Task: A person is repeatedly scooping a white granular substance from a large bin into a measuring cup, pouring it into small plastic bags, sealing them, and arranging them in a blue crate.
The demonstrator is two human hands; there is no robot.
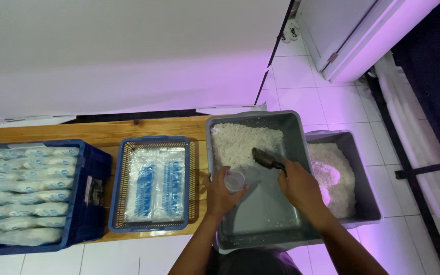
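Observation:
My left hand (221,193) holds a small clear plastic cup (235,180) over the near part of a grey tub (294,133). My right hand (300,187) grips the handle of a dark scoop (265,158) whose blade points toward the heap of white rice (241,143) filling the tub's far half. The tub's near half shows bare grey bottom with scattered grains.
A second grey tub (362,178) with white grain sits right of the first. On the wooden bench (103,131) are a blue mesh basket (120,203) with flat clear printed bags and a dark blue crate (92,173) stacked with filled bags. White tiled floor lies beyond.

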